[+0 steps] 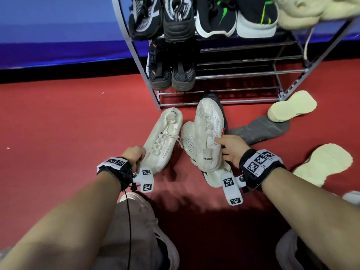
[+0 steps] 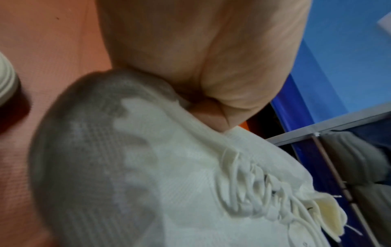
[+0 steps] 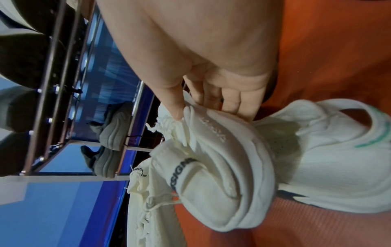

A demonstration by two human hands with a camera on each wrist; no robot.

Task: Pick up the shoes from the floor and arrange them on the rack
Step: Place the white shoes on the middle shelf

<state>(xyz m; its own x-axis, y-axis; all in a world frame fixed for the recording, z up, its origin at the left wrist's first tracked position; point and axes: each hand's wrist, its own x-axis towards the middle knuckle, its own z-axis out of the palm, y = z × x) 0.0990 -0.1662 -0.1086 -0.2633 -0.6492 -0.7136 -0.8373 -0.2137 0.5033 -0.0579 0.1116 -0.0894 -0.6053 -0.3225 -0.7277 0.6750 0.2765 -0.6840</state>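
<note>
Two white knit shoes lie on the red floor in front of the metal rack (image 1: 253,101). My left hand (image 1: 134,154) grips the toe end of the left white shoe (image 1: 163,141); in the left wrist view its curled fingers (image 2: 211,113) press into that shoe's toe (image 2: 169,167). My right hand (image 1: 229,151) pinches the right white shoe (image 1: 208,131) at its collar, thumb (image 3: 175,107) on top and fingers along the side. This shoe (image 3: 211,167) rests on a third white shoe (image 3: 338,167), seen under it in the head view (image 1: 216,176).
Black shoes fill the rack's top shelf (image 1: 179,18), and a black pair (image 1: 171,73) stands at the left of a lower shelf. A grey insole (image 1: 259,131) and cream insoles (image 1: 292,106) (image 1: 323,164) lie on the floor to the right. My own feet (image 1: 136,230) are below.
</note>
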